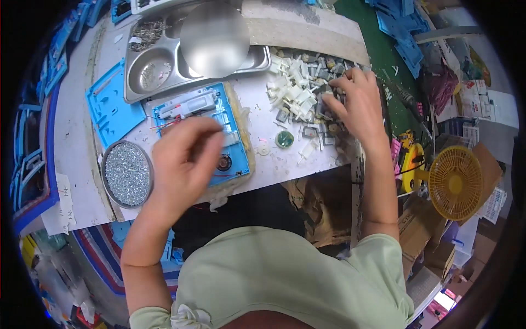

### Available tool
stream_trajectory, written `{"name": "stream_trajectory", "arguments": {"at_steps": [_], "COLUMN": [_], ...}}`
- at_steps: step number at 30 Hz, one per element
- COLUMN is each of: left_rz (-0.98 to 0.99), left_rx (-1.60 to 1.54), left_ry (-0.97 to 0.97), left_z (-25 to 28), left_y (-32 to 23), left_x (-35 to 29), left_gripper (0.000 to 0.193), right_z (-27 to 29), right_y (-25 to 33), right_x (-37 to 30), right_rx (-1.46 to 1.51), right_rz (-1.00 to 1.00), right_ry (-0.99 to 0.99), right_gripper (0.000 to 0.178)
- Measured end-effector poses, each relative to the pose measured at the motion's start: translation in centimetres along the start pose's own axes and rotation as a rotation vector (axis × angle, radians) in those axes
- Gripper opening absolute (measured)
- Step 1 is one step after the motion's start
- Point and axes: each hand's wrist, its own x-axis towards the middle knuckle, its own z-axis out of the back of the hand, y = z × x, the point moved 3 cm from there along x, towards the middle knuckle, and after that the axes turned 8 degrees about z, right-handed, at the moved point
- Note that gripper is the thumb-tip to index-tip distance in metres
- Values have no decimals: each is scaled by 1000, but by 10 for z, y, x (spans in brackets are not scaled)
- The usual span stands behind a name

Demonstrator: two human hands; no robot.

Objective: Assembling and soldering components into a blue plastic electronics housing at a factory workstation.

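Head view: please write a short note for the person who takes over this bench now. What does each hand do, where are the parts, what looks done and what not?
Left hand: raised over the blue fixture, fingers curled; whether it holds a small part cannot be seen.
Right hand: reaching into the pile of small white and grey parts, fingertips in it.
Parts: a white housing with red wires lies on the blue fixture. A round tin of screws sits left of it, a steel compartment tray behind.
Done: housing is seated in the fixture.
Left: the assembly looks open and unfinished; many loose parts remain in the pile.
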Motion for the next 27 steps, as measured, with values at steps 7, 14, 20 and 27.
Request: {"name": "stream_trajectory", "arguments": {"at_steps": [7, 14, 20, 27], "left_rz": [495, 408, 262, -234], "left_rx": [-347, -36, 245, 752], "left_ry": [685, 877, 952, 26], "left_z": [-52, -46, -95, -145], "left_y": [-15, -30, -40, 3], "left_x": [46, 57, 150, 281], "left_gripper": [31, 28, 39, 21], "right_z": [29, 22, 9, -37], "right_y": [103, 75, 44, 71], "right_x": [1, -10, -44, -55], "right_rx": [514, 1064, 1437, 2437], "right_rz": [228, 103, -341, -546], "right_ry": [-274, 11, -223, -317], "right_gripper": [33, 23, 23, 43]}}
